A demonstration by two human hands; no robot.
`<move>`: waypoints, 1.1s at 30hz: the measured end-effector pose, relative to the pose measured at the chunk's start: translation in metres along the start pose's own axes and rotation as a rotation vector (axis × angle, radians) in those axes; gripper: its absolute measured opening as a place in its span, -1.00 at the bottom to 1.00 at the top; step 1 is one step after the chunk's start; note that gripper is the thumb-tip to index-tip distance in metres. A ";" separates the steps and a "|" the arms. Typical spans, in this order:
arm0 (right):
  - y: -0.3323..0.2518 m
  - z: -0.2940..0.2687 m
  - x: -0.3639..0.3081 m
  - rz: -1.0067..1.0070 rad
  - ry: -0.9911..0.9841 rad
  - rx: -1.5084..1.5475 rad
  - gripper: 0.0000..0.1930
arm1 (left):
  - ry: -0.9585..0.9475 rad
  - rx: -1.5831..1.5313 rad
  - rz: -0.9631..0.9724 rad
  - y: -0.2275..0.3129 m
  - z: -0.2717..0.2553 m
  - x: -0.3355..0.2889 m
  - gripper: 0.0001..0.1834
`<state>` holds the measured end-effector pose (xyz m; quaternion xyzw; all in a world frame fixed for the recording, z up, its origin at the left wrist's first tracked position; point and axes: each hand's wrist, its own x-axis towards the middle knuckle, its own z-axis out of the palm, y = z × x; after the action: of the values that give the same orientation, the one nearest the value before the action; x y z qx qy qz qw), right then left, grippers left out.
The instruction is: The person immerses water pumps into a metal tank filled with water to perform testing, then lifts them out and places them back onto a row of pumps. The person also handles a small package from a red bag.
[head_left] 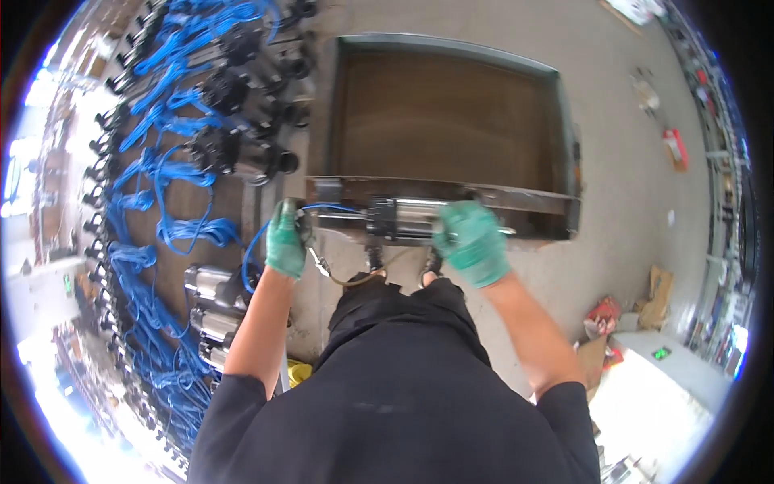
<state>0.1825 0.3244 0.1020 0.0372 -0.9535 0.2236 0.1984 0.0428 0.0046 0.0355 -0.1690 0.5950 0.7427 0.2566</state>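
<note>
A silver and black cylindrical pump or motor body (407,219) lies level across the near edge of a metal tank. My right hand (473,242), in a green glove, is closed over the right end of this body; a little motion blur softens the fingers. At the left, my left hand (286,239), also gloved in green, is closed around a dark tool, mostly hidden by the fingers. A yellowish air hose (359,282) with a metal coupling (322,265) runs up to that tool. A thin blue cable (256,246) loops past my left hand.
The open rectangular tank (451,48) holds brownish liquid. Rows of black and silver pump bodies (242,89) with coiled blue cables (193,230) fill the left side. Further silver cylinders (214,284) lie beside my left forearm. Cardboard (657,294) lies on the floor at right.
</note>
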 end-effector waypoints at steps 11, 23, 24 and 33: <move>0.026 -0.082 -0.156 0.779 -0.426 0.187 -0.68 | -0.499 0.391 0.337 -0.024 0.201 -0.083 -0.60; 0.253 -0.099 -0.294 1.184 -0.195 0.094 -0.68 | 0.039 0.440 0.150 -0.075 0.051 -0.084 -0.77; 0.262 -0.082 -0.288 1.152 -0.218 0.119 -0.68 | 0.107 0.501 0.120 -0.074 0.040 -0.093 -0.76; 0.278 -0.062 -0.288 1.127 0.016 -0.179 -0.64 | 0.352 1.234 0.420 -0.018 0.001 -0.084 -0.65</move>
<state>0.4249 0.5962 -0.0755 -0.4957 -0.8398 0.2137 0.0583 0.1214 -0.0064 0.0676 0.0092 0.9634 0.2623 0.0553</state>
